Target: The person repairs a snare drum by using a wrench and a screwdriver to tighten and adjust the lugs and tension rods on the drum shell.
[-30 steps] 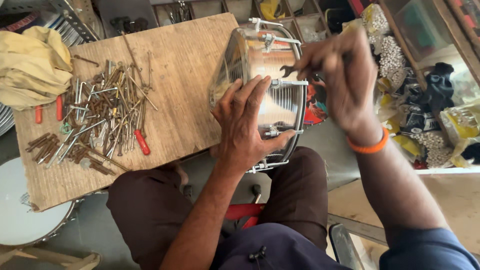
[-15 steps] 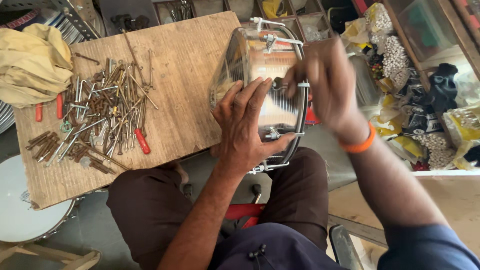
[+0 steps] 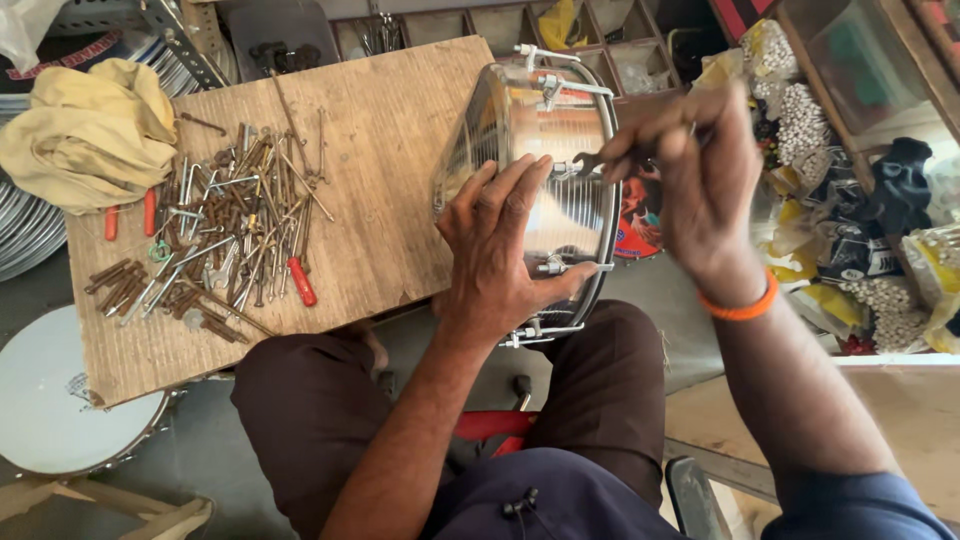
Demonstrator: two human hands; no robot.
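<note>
A shiny metal drum shell (image 3: 560, 120) with tension rods and lugs stands on its side on my lap, against a wooden board. My left hand (image 3: 500, 250) lies flat on the shell, fingers spread, thumb near a lug. My right hand (image 3: 690, 190) is closed on a small dark wrench (image 3: 590, 160) set at a lug on the drum's rim. An orange band circles my right wrist.
The wooden board (image 3: 390, 200) carries a heap of rusty rods, bolts and red-handled tools (image 3: 230, 240). A yellow cloth (image 3: 90, 135) lies at its far left corner. A white drum head (image 3: 50, 400) is at lower left. Bags and boxes of parts (image 3: 850, 250) crowd the right.
My right hand swung down along the rim with the wrench, then came back up toward the upper lug. The left hand stayed on the shell.
</note>
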